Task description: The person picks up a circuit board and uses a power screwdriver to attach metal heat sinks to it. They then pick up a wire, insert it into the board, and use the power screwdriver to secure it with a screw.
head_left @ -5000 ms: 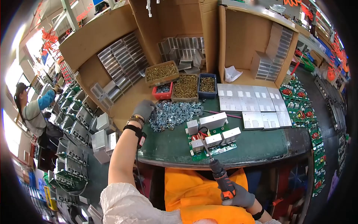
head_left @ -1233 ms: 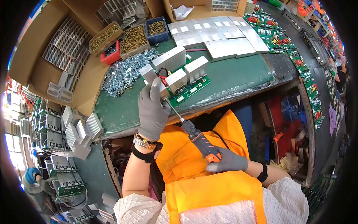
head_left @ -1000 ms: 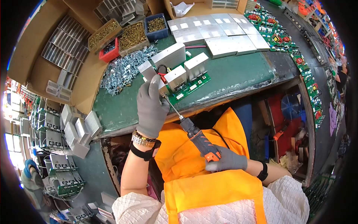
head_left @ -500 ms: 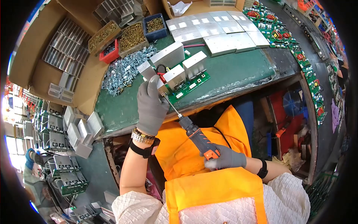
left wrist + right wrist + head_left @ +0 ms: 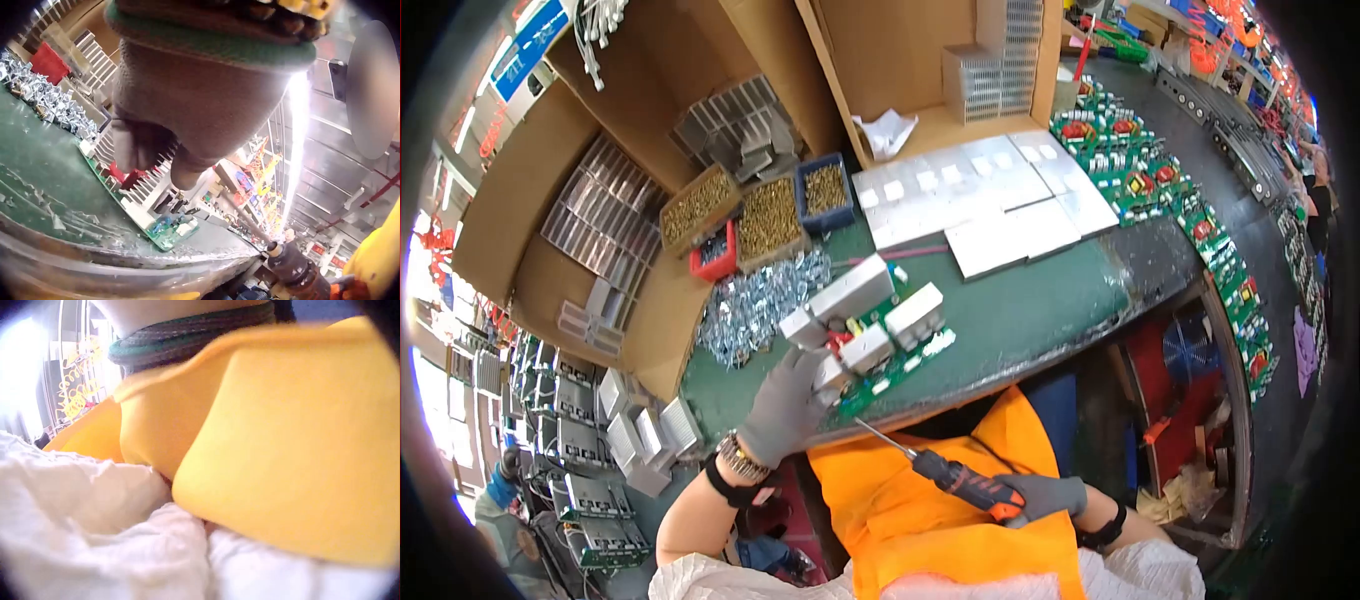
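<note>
A green circuit board with silver heat sinks lies near the front edge of the bench. At its left end, the gloved left hand grips a small heat sink; the left wrist view shows this hand with thumb and finger around finned metal. The gloved right hand holds a black and orange power screwdriver over the orange apron. Its long bit points at the board's near left corner, apart from it. Apron cloth hides the right hand in the right wrist view.
Loose silver hardware is heaped behind the board, beside bins of brass screws and a red bin. Flat metal plates lie back right, more circuit boards beyond. Cardboard boxes stand behind; loose heat sinks sit left.
The head view has tilted upward. The screwdriver bit, earlier at the board beside the left fingers, has drawn back from it. The left hand remains at the board's left end.
</note>
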`<move>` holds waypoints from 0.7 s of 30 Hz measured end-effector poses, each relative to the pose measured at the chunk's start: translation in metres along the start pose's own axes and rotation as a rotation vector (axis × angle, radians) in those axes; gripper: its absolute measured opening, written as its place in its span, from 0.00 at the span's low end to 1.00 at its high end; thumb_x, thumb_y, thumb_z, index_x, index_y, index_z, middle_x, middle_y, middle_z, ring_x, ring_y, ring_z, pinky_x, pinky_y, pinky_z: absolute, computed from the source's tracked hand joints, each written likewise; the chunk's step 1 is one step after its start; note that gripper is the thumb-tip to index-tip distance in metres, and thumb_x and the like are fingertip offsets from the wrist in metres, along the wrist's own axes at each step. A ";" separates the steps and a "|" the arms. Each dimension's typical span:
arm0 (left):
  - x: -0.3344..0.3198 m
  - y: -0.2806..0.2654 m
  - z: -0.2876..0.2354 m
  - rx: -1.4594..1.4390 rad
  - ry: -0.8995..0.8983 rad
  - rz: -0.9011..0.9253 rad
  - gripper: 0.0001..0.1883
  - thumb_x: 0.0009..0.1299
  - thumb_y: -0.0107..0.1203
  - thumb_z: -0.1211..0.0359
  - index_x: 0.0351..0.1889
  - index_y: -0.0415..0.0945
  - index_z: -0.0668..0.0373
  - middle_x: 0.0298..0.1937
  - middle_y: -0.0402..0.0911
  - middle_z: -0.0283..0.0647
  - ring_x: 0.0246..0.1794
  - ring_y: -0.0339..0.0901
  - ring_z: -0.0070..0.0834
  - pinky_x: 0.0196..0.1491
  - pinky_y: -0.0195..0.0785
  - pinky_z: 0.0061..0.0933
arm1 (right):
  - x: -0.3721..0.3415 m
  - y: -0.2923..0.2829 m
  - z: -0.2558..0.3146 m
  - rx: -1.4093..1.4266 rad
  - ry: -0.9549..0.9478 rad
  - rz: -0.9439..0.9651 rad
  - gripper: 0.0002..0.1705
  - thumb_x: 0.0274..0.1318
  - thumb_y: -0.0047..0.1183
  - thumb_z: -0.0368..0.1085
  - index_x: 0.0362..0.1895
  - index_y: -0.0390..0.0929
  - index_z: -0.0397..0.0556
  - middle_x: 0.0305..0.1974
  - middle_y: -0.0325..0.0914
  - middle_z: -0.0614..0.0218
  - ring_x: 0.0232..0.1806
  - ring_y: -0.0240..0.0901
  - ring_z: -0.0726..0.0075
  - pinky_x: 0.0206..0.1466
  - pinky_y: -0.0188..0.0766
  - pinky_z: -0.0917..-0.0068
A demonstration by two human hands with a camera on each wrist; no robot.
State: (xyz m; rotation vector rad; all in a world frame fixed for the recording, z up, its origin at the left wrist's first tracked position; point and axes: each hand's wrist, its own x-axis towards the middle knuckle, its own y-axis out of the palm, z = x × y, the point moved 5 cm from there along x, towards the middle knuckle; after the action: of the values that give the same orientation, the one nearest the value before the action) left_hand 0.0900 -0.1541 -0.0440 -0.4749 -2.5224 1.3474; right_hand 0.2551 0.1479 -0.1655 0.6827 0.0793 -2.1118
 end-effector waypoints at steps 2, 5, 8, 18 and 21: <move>0.003 -0.007 0.000 0.181 0.000 0.162 0.33 0.59 0.64 0.66 0.63 0.65 0.60 0.55 0.72 0.51 0.53 0.72 0.48 0.53 0.67 0.38 | -0.016 -0.012 -0.007 0.100 -0.020 -0.021 0.46 0.42 0.71 0.51 0.61 0.63 0.45 0.48 0.73 0.65 0.49 0.69 0.72 0.54 0.67 0.73; 0.050 -0.064 -0.003 0.039 0.069 0.113 0.28 0.58 0.64 0.66 0.58 0.71 0.60 0.47 0.77 0.49 0.45 0.76 0.47 0.49 0.70 0.40 | -0.036 -0.027 0.015 0.485 -0.123 -0.039 0.41 0.45 0.67 0.48 0.60 0.64 0.45 0.40 0.72 0.71 0.39 0.69 0.79 0.45 0.68 0.79; 0.132 -0.084 -0.003 -0.130 0.074 -0.085 0.21 0.62 0.60 0.65 0.53 0.76 0.61 0.33 0.81 0.46 0.37 0.80 0.44 0.44 0.73 0.38 | -0.035 -0.043 0.019 0.504 -0.247 -0.154 0.38 0.46 0.66 0.50 0.57 0.66 0.45 0.37 0.73 0.72 0.32 0.70 0.80 0.37 0.70 0.79; 0.284 -0.030 0.092 0.288 0.010 0.328 0.22 0.51 0.61 0.62 0.45 0.83 0.57 0.40 0.85 0.47 0.40 0.83 0.40 0.46 0.74 0.35 | -0.019 -0.042 0.070 0.556 -0.462 -0.217 0.39 0.52 0.61 0.47 0.64 0.59 0.48 0.37 0.68 0.73 0.32 0.67 0.85 0.34 0.69 0.83; 0.295 -0.017 0.136 0.068 0.016 0.266 0.18 0.54 0.61 0.72 0.44 0.82 0.65 0.39 0.86 0.46 0.39 0.82 0.33 0.45 0.74 0.32 | -0.014 -0.045 0.071 0.360 -0.599 -0.194 0.56 0.52 0.59 0.65 0.72 0.51 0.42 0.38 0.66 0.75 0.38 0.63 0.83 0.39 0.63 0.83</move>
State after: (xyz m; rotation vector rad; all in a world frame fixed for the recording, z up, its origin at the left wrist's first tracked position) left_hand -0.2329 -0.1500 -0.0870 -0.8271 -2.4580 1.5070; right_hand 0.1951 0.1645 -0.1066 0.2205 -0.5964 -2.4614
